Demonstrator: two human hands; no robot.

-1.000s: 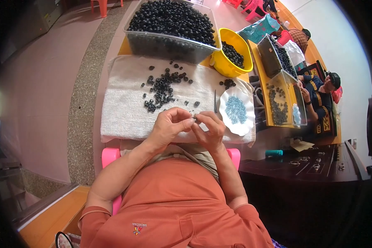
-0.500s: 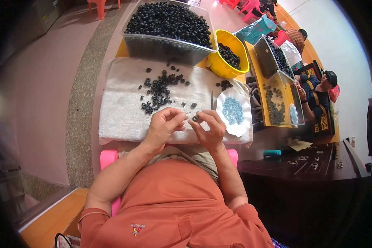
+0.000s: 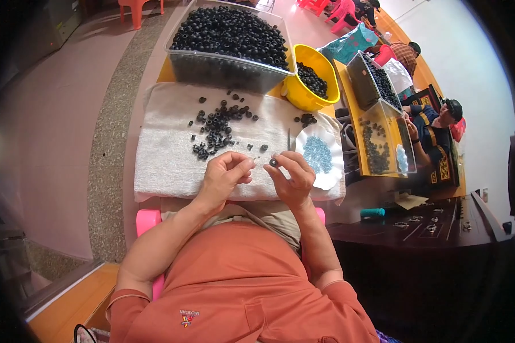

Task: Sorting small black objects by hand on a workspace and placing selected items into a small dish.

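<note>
Between the thumb and fingers of my right hand (image 3: 293,180) is a small round black piece with a hole (image 3: 273,163). My left hand (image 3: 224,178) is beside it, thumb and fingertips pinched; whatever they hold is too small to make out. Loose black ring-shaped pieces (image 3: 216,127) lie scattered on a white cloth (image 3: 166,148) beyond my hands. One single black piece (image 3: 264,148) sits just past my fingertips. To the right stands a white scalloped plate (image 3: 333,174) bearing many tiny bluish pieces (image 3: 317,154). A thin pointed metal tool (image 3: 289,140) lies at the plate's left.
A clear bin (image 3: 223,68) heaped with black pieces stands at the far edge, beside a yellow tub (image 3: 303,98) of them. A small black pile (image 3: 306,119) sits near the tub. Rightward, a person (image 3: 435,126) works at another table (image 3: 357,126).
My hands have drawn slightly apart, and the black piece in my right hand has turned so its hole faces me more. The whole view has shifted a little.
</note>
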